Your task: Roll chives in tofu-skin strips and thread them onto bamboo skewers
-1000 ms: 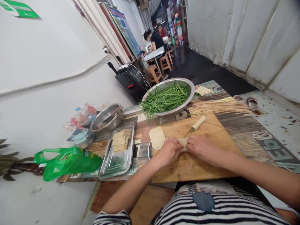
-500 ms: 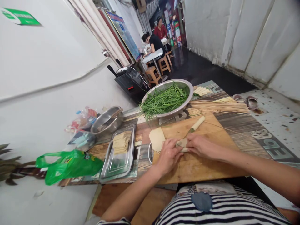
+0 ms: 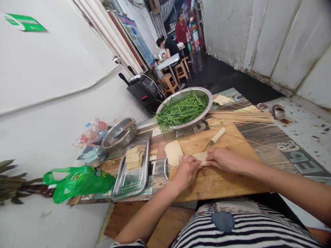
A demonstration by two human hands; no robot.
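Both my hands rest on a wooden cutting board (image 3: 219, 182) and close around a pale tofu-skin roll (image 3: 201, 156). My left hand (image 3: 186, 170) grips its left end, my right hand (image 3: 221, 159) pinches its right end. A stack of flat tofu-skin sheets (image 3: 172, 152) lies just left of my left hand. A finished roll with green ends (image 3: 216, 136) lies farther back on the board. Behind it a metal bowl (image 3: 199, 119) holds green chives (image 3: 181, 110), and a bundle of bamboo skewers (image 3: 243, 117) lies to the right.
A metal tray (image 3: 131, 181) with folded sheets sits left of the board, beside a green plastic bag (image 3: 80, 181) and a small steel bowl (image 3: 119, 132). A wall runs along the left. Two people are at a table (image 3: 169, 59) far back, with wooden stools.
My fingers have kept working the roll in nearly the same spot on the board. In the background, the person in red has stood up from the table.
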